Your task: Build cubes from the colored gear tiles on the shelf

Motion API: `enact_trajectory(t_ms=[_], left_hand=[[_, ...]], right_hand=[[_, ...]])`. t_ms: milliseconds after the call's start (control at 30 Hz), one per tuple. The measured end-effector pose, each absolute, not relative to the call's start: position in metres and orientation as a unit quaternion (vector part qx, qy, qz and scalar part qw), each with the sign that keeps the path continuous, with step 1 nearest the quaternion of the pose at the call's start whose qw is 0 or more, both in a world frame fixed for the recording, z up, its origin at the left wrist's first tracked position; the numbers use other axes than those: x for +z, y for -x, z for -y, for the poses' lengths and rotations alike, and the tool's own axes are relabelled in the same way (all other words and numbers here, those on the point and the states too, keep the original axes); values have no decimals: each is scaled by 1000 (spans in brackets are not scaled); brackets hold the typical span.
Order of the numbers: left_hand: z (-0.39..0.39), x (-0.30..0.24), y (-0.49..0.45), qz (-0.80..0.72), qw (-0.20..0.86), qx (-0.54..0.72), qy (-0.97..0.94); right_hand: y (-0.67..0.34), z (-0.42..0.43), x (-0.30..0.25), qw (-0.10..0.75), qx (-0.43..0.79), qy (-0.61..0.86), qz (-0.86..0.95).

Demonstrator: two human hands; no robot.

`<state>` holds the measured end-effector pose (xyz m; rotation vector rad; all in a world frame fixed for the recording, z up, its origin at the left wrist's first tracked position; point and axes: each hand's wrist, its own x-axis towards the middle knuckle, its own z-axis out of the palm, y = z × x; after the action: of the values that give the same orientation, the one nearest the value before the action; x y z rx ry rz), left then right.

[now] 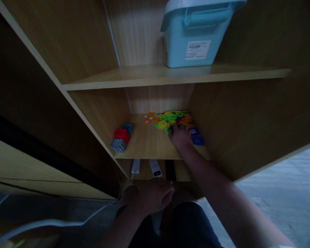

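My right hand (180,135) reaches into the lower shelf (147,144) of a wooden cabinet, fingers resting on a flat cluster of interlocking plastic pieces (167,119) in yellow, green and orange. Blue pieces (197,139) lie just right of that hand. Whether the fingers grip a piece is hidden. My left hand (151,196) rests low in front of the cabinet near my knee, fingers curled in a loose fist; nothing shows in it.
A red, blue and grey block stack (121,137) sits at the shelf's left front. A light blue lidded bin (195,32) stands on the upper shelf (170,74). White devices (155,167) lie on the lowest level. A pale cable (54,222) crosses the floor at left.
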<state>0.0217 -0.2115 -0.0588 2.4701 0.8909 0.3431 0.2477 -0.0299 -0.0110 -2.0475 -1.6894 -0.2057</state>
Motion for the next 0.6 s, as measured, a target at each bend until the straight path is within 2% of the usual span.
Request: enact_trajectory(t_ms=[100, 233, 433, 600], left_hand=[[170, -27, -33, -300, 141, 278, -901], [101, 4, -45, -311, 106, 376, -867], [14, 5, -50, -409, 119, 395, -814], [-11, -11, -45, -475, 136, 372, -786]], right_hand=[[-245, 33, -4, 205, -76, 752, 621], [-248, 34, 2, 208, -85, 736, 639], [-252, 28, 1, 217, -100, 692, 682], [-256, 22, -7, 236, -96, 695, 672]])
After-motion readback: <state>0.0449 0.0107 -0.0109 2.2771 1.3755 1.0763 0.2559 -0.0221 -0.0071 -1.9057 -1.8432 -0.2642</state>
